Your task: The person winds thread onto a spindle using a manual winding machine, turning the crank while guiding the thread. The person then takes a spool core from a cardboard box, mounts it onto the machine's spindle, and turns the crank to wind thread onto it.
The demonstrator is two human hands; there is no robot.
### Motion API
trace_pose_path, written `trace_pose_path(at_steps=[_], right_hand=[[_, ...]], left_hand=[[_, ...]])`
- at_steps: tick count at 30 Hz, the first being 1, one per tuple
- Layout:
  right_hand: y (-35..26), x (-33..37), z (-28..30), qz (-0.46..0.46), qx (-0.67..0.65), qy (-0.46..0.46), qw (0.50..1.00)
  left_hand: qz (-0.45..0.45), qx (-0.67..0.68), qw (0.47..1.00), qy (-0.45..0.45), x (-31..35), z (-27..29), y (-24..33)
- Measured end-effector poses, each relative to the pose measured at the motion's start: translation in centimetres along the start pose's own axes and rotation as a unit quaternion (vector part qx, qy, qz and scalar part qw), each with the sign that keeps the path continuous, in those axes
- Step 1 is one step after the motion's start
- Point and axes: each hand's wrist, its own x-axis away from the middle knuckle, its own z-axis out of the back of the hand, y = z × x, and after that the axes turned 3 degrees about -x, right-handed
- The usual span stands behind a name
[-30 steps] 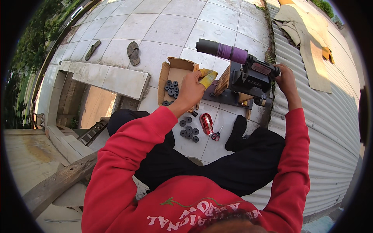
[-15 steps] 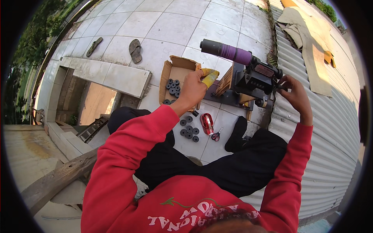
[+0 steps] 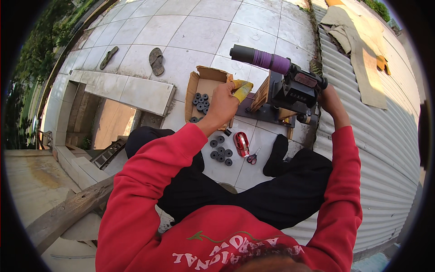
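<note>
A black winding machine (image 3: 297,93) stands on a wooden mount and dark base, at the right. A dark cylinder (image 3: 243,54) with a band of purple thread (image 3: 271,62) juts left from its top. My left hand (image 3: 223,105) hovers above the right side of an open cardboard box (image 3: 193,90). Yellow material (image 3: 244,92) covers its finger ends, which are pinched together; anything thin between them is too small to make out. My right hand (image 3: 331,100) is at the machine's right side, its fingers hidden behind it. Dark grey spools (image 3: 200,107) lie in the box.
Several more grey spools (image 3: 220,149) rest on the white tiles before me, beside a red tape dispenser (image 3: 241,144) and small scissors (image 3: 252,157). A walled opening (image 3: 124,90) drops away at left. Two sandals (image 3: 156,61) lie beyond it. Corrugated sheeting (image 3: 376,149) borders the right.
My right hand has moved in against the machine's right side, and its fingers have gone out of sight. The left hand stays nearly in place above the box.
</note>
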Motion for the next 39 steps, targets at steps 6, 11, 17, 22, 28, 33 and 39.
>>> trace_pose_path(at_steps=[6, 11, 17, 22, 28, 33, 39], right_hand=[[-5.8, 1.5, 4.0, -0.151, -0.03, -0.234, 0.96], [-6.5, 2.7, 6.7, -0.12, -0.043, -0.168, 0.978], [-5.7, 1.7, 7.0, -0.067, -0.073, 0.076, 0.992], [-2.7, -0.3, 4.5, -0.021, -0.002, 0.126, 0.992], [1.1, 0.3, -0.5, 0.029, 0.024, -0.013, 0.999], [-4.2, 1.1, 2.5, -0.106, -0.002, -0.213, 0.971], [-7.2, 2.6, 6.8, -0.141, -0.071, -0.134, 0.978]], left_hand=[[0.006, -0.003, 1.0, 0.004, 0.4, 0.1, 0.7], [0.009, 0.01, 1.0, 0.012, 0.5, 0.3, 0.6], [0.015, 0.0, 1.0, 0.012, 0.5, 0.1, 0.8], [0.01, 0.0, 1.0, 0.006, 0.3, -0.2, 0.5], [0.027, -0.016, 0.999, -0.007, 0.5, -0.1, 1.4], [0.017, -0.007, 1.0, 0.006, 0.8, 0.3, 1.2], [0.016, -0.013, 1.0, 0.002, 0.7, 0.3, 1.2]])
